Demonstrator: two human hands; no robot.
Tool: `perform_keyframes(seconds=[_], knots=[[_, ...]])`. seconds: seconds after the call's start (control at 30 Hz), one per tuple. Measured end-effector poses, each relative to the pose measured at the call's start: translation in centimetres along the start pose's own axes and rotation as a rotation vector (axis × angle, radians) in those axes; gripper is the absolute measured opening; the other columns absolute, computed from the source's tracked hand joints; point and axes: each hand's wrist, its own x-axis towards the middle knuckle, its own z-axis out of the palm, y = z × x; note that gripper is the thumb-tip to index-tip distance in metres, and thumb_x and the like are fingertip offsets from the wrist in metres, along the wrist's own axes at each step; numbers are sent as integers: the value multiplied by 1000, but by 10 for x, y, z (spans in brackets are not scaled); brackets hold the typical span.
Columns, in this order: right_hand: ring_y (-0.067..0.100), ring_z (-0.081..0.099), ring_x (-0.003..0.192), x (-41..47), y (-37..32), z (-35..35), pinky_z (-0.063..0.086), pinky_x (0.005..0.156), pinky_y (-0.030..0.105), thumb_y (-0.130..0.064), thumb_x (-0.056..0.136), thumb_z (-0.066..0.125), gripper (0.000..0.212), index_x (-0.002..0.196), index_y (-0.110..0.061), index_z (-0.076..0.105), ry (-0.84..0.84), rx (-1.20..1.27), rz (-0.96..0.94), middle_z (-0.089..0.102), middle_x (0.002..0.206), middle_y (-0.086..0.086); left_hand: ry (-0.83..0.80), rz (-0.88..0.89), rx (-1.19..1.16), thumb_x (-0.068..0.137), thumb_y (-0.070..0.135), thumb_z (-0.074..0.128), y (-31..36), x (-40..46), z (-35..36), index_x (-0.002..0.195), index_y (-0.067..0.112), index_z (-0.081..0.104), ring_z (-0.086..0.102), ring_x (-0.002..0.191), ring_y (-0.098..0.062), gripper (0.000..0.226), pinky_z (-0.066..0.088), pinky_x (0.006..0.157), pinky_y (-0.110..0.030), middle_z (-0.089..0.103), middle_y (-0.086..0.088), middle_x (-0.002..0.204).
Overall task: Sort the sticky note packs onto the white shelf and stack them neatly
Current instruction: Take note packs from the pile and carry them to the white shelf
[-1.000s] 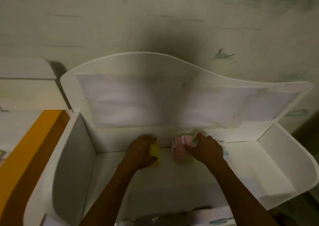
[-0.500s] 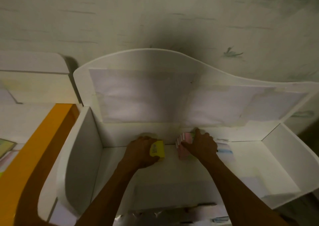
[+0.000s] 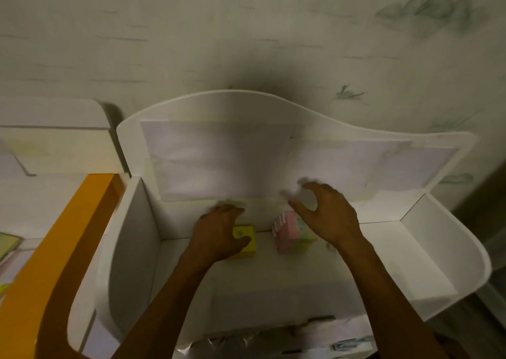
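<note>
Yellow sticky note pack sits on the white shelf floor, up against the back wall, a bit left of centre. Pink pack stack is just right of it with a gap between the two, also at the back wall; its layers fan out unevenly on the left edge (something pale green sits under or behind it, blurred, can't tell what).

Open room: shelf floor is bare in front of both packs and out to the right side wall. Left side wall is well apart from the yellow pack.

Left hand grips the yellow pack, thumb on its front face, fingers curled over the top toward the back wall. Right hand hovers above the pink stack, fingers spread and half-curled, holding nothing, fingertips motion-blurred.

Orange board runs along the shelf's left outside.
</note>
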Motion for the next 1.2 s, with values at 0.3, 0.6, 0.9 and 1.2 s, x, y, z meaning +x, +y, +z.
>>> perform_keyframes(seconds=[0.3,0.6,0.9,1.2], knots=[[11,42,130,-31,-14,-20,40,98,30,-63,84,53,59,137,-40,42,-5,45,-153,43,144,-13,106,-39,8,75,59,64,23,-29,-41,140,31,41,38,133,-14,75,40,101,-34,38,9,148],[9,47,124,-84,-27,-49,40,94,27,-59,83,58,52,130,-39,49,-2,96,-221,48,135,-17,172,-159,141,77,64,57,61,-93,-57,140,34,40,40,131,-12,71,41,96,-34,43,12,144],[5,47,122,-139,-69,-47,38,85,23,-61,81,57,50,127,-42,51,-29,199,-369,49,133,-22,293,-301,151,78,66,56,70,-188,-79,138,29,44,41,132,-16,72,42,100,-36,46,6,144],[8,46,125,-176,-155,-28,42,90,28,-62,83,56,53,131,-41,47,-151,244,-498,46,139,-19,373,-405,131,75,67,59,11,-285,-123,137,30,45,41,132,-16,74,43,98,-35,45,5,144]])
